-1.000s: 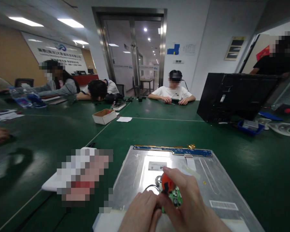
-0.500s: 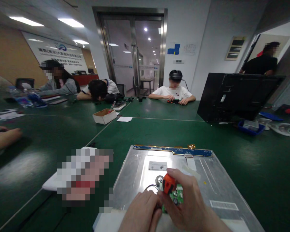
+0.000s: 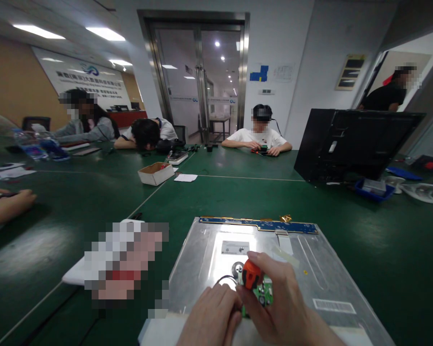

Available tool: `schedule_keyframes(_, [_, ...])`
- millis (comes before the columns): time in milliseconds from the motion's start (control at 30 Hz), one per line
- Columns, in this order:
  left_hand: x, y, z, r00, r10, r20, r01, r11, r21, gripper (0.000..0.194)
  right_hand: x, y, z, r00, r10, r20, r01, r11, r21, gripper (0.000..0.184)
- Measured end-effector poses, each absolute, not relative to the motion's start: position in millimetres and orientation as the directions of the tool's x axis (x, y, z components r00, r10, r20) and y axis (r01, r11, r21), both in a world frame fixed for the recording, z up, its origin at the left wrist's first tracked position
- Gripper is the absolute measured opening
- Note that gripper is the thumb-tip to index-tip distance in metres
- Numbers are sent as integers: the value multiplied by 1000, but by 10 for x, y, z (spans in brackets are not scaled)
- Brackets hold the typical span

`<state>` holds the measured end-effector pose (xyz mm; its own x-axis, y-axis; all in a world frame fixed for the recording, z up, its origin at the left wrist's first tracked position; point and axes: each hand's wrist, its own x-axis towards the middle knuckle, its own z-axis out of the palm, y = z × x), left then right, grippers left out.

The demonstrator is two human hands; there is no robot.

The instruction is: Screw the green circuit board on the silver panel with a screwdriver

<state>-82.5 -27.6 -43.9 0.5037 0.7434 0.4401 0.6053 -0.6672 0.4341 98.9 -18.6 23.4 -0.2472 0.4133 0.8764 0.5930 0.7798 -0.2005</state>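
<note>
Right hand (image 3: 279,295) pinching an orange-and-black tool handle (image 3: 251,275); left hand (image 3: 214,307) curled beside it, whether around anything cannot be told. Green tabletop (image 3: 378,240) supporting a silvery metal panel (image 3: 326,259), with glass double doors (image 3: 180,72) in the white wall (image 3: 281,33) beyond. Green circuit board (image 3: 267,288) on the panel, below the gripped handle and partly hidden by the right hand

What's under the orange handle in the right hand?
A green circuit board shows beside it, over a metal panel. The spot directly beneath is covered by the orange handle and right hand; any tip there is hidden.
</note>
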Motion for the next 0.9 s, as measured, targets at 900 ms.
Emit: schedule_keyframes(900, [-838, -299, -377, 508, 790, 344, 597, -610, 520, 14, 971, -172, 331, -155, 346, 925, 572, 795, -202, 52])
